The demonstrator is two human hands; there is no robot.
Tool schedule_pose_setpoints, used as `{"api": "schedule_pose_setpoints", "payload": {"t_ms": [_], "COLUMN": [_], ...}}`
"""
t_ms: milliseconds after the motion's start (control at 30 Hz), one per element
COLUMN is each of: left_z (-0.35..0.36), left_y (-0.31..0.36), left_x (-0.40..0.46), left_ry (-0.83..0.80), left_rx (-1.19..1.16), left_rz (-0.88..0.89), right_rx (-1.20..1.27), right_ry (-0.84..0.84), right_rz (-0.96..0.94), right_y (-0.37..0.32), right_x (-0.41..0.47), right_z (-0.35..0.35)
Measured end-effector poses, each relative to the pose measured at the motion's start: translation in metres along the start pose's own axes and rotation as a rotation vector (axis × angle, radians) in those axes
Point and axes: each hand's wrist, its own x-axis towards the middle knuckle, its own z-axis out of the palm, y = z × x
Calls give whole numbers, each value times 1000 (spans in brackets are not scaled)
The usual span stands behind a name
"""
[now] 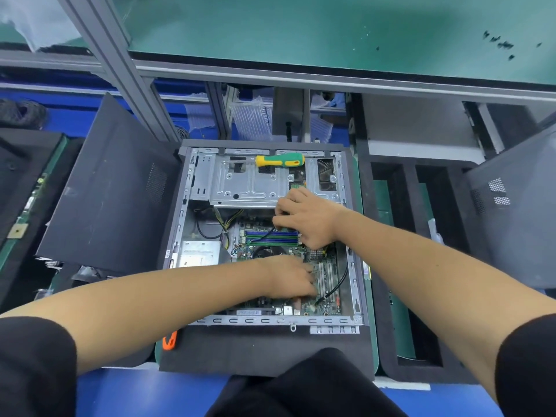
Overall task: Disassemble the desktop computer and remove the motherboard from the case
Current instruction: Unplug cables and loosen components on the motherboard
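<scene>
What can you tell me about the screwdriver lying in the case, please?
The screwdriver has a chunky yellow-and-green handle, seemingly plastic, and a thin metal shaft pointing left. It lies flat and roughly level across the silver drive cage at the far end of the case. Neither hand touches it.

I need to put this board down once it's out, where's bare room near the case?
Bare dark foam mat in front of the open grey computer case, right of the orange tool. Crowded: inside the case, where both hands work, left hand, right hand.
</scene>
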Motion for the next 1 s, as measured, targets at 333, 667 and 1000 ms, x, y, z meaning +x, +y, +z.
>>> {"api": "schedule_pose_setpoints", "payload": {"t_ms": [333, 667, 1000], "left_z": [4, 6, 8], "left_y": [16, 6, -28], "left_x": [-13, -30, -92], "left_ry": [45, 187, 628], "left_rx": [-194, -435, -100], "left_rz": [-164, -250, -691], "right_rx": [-20, 493, 565], "right_ry": [-17, 52, 298], "right_rz": [32, 277, 749], "right_y": [-5, -18, -29], "right_x": [-1, 3, -47], "right_z": [-3, -16, 0]}}
